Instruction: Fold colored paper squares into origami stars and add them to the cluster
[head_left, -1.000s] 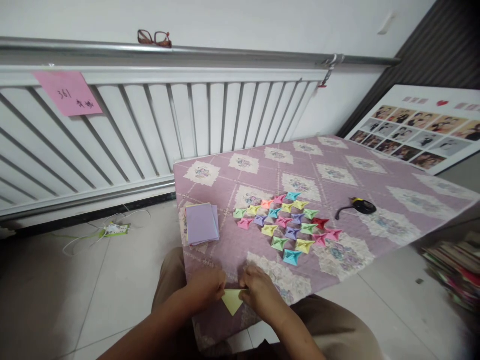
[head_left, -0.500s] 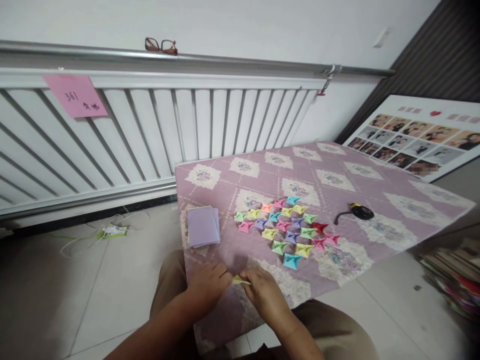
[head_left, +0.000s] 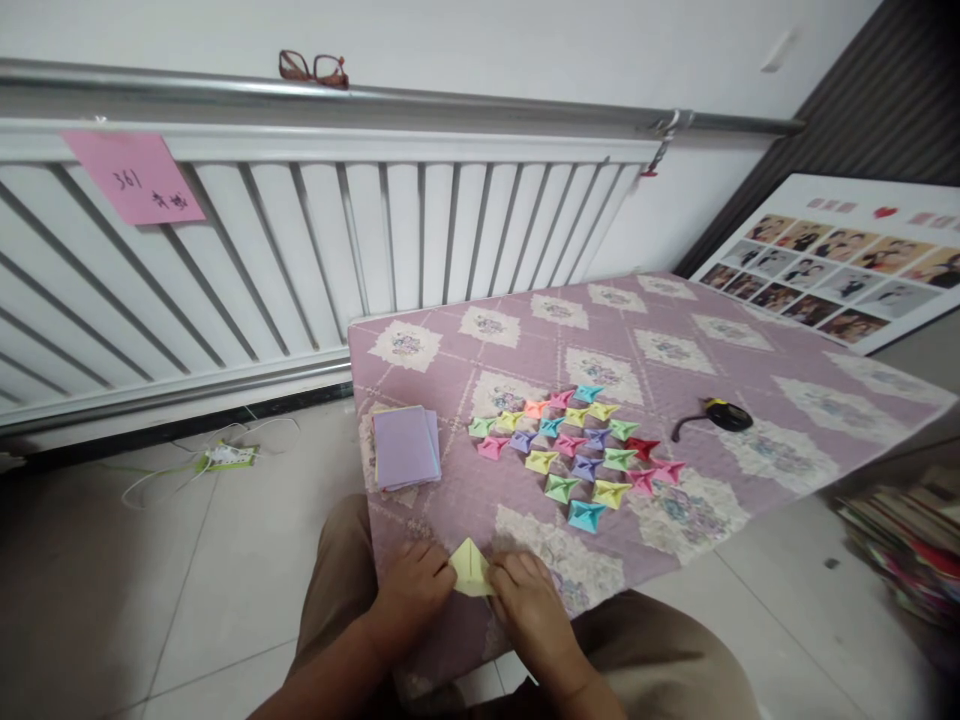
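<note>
A folded yellow paper piece (head_left: 469, 570) lies flat at the near edge of the pink patterned tablecloth (head_left: 675, 360), its point facing away from me. My left hand (head_left: 415, 588) presses its left side and my right hand (head_left: 523, 590) presses its right side. Beyond it, several small folded paper shapes (head_left: 577, 450) in many colours lie in rows on the cloth. A stack of lilac square paper sheets (head_left: 405, 448) sits to the left of them.
A black cord-like object (head_left: 718, 415) lies right of the shapes. A white radiator (head_left: 300, 250) with a pink note (head_left: 133, 178) stands behind; red glasses (head_left: 311, 70) rest on the pipe. A photo board (head_left: 840, 260) leans at right. Books (head_left: 907, 540) and cables (head_left: 217, 460) lie on the floor.
The yellow paper was turned over: a second ago its point faced toward me, then it was edge-on between my hands, and now it lies flat pointing away.
</note>
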